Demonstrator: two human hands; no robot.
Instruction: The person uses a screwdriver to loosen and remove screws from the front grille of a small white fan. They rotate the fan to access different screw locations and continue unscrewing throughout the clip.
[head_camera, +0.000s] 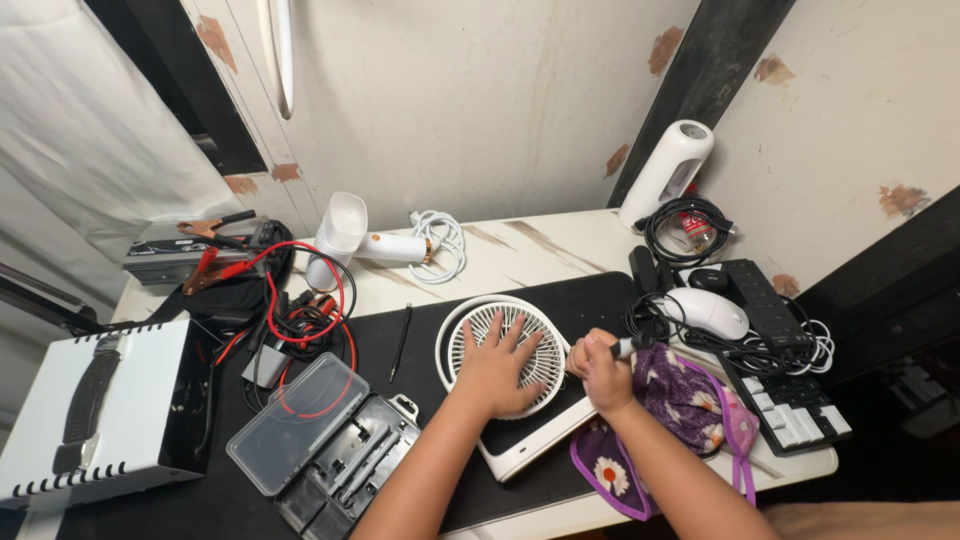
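Note:
A white round desk fan (468, 333) lies face up on a black mat (590, 295), its stand pointing toward me. My left hand (494, 367) presses flat on the fan's grille with fingers spread. My right hand (600, 372) is closed around a slim tool with a black and silver handle (628, 346), held at the fan's right rim. The tool's tip is hidden by my hand.
An open tool case (320, 440) lies front left beside a white metal box (95, 410). Red and black cables (300, 320), a hair dryer (345, 235), a pen (401, 342), a white mouse (710, 312), a keyboard (790, 405) and a purple floral pouch (680, 400) surround the fan.

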